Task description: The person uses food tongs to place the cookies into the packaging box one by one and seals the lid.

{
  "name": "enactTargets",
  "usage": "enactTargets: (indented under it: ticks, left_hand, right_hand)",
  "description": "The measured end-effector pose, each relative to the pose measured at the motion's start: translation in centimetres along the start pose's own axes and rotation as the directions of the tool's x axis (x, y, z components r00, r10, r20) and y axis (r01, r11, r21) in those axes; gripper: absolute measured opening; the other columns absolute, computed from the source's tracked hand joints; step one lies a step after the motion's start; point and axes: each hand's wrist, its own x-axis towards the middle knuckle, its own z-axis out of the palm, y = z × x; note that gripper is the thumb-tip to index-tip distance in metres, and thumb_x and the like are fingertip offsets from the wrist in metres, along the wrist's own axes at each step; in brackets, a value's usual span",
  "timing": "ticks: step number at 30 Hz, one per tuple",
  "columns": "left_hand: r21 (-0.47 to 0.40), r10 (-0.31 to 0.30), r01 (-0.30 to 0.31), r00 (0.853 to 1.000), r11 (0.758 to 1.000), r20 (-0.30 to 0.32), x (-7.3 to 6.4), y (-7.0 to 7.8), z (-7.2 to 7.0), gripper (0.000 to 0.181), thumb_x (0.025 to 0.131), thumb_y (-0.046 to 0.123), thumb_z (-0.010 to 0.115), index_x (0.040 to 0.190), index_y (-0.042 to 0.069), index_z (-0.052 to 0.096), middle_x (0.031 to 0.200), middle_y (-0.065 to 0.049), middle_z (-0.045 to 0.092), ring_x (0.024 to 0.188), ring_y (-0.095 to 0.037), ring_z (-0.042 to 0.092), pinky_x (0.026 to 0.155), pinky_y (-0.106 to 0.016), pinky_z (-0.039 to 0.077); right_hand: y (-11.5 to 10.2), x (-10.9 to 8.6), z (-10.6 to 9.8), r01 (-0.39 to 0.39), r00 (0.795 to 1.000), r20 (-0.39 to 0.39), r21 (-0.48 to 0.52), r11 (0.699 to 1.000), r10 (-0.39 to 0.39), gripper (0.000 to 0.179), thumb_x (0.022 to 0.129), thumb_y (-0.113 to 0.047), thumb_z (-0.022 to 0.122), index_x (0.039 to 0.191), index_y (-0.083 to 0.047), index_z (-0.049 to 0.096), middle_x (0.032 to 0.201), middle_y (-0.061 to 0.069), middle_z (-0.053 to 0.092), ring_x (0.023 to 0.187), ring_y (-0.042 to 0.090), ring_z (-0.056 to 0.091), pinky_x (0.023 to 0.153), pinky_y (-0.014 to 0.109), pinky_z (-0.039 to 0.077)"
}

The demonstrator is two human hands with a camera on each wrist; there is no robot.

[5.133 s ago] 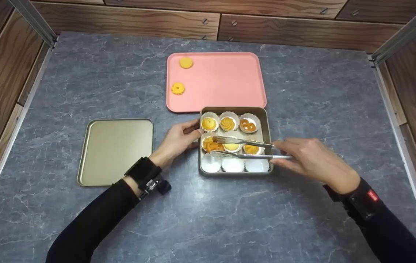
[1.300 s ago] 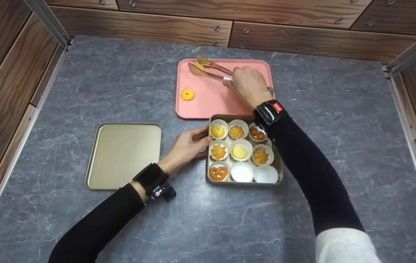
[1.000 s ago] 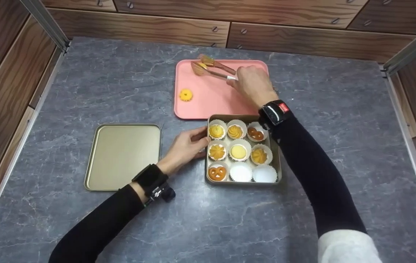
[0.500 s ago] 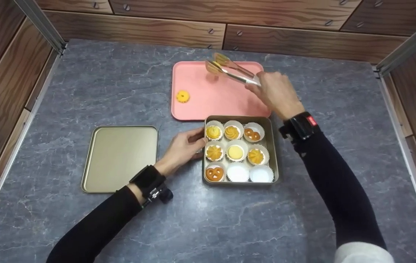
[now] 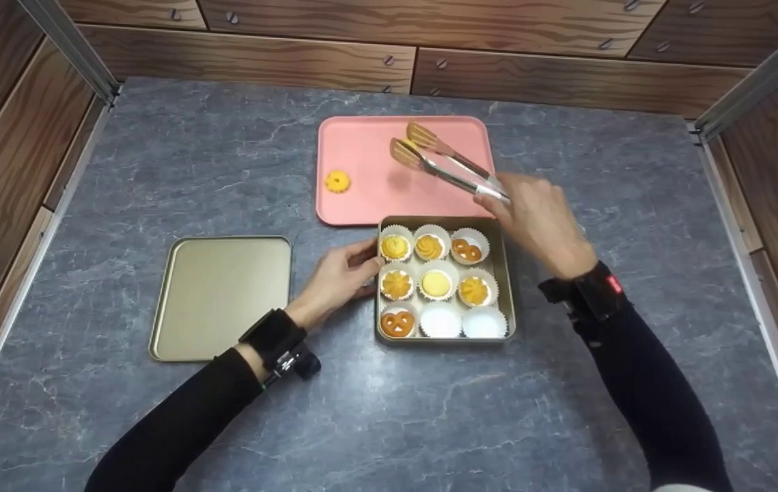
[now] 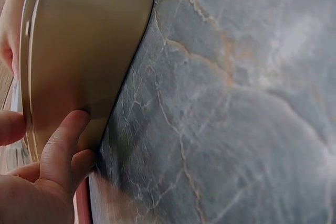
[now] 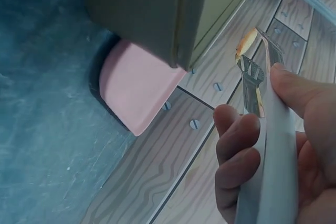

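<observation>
My right hand (image 5: pixel 539 219) grips metal tongs (image 5: pixel 460 174) by their white-grey handle, thumb on one arm and fingers wrapped on the other. Between the slotted tips sits a round yellow cookie (image 7: pixel 245 43), raised over the pink tray (image 5: pixel 368 205). Thumb at the rim, my left hand (image 5: pixel 335 280) rests its fingers (image 6: pixel 65 140) against the outer left wall of the square gold tin (image 5: pixel 513 301). Inside the tin, paper cups stand in three rows. Cookies fill the upper rows; the front row has a pretzel (image 5: pixel 397 324) at left and two bare white cups (image 5: pixel 440 321).
A yellow flower-shaped cookie (image 5: pixel 337 181) with a center hole lies on the tray's left side. The gold lid (image 5: pixel 225 297) lies on the grey marbled table (image 5: pixel 375 424) left of my left hand. Wood-patterned walls (image 5: pixel 307 51) border the table.
The pretzel came down into the front left cup. Then the tongs took the round cookie from the tray's back left and lifted it right and toward the tin. My left hand stayed at the tin.
</observation>
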Motion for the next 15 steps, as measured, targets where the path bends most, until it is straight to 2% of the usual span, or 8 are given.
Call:
enactTargets:
  ticks: [4,7,15]
  left_hand:
    - [0.017,0.0,0.0,1.0,1.0,-0.007,-0.1,0.0,0.0,0.061,0.103,0.017,0.064,0.158,0.007,0.039,0.156,-0.015,0.049,0.123,-0.022,0.064,0.097,-0.028,0.06]
    - [-0.003,-0.014,0.013,1.0,1.0,-0.009,-0.1,0.0,0.0,0.061,0.103,0.017,0.064,0.158,0.007,0.039,0.156,-0.015,0.05,0.122,-0.022,0.065,0.097,-0.029,0.06]
    - [-0.025,-0.015,0.015,1.0,1.0,0.005,0.0,0.0,0.0,0.062,0.103,0.016,0.064,0.159,0.007,0.037,0.156,-0.015,0.049,0.121,-0.024,0.065,0.096,-0.031,0.061]
  right_hand:
    - [0.0,-2.1,-0.1,0.035,0.999,-0.026,0.027,0.999,-0.034,0.036,0.1,-0.028,0.071,0.116,0.004,0.07,0.081,0.014,0.068,0.065,0.031,0.064,0.052,0.045,0.057]
    - [0.0,-3.4,-0.2,0.041,0.999,-0.016,0.019,0.999,-0.04,0.04,0.1,-0.03,0.07,0.121,0.004,0.069,0.083,0.014,0.069,0.064,0.03,0.064,0.05,0.043,0.057]
    - [-0.1,-6.3,-1.2,0.025,1.0,0.017,0.019,1.0,-0.025,0.041,0.099,-0.031,0.071,0.122,0.003,0.069,0.087,0.013,0.07,0.065,0.026,0.064,0.05,0.04,0.057]
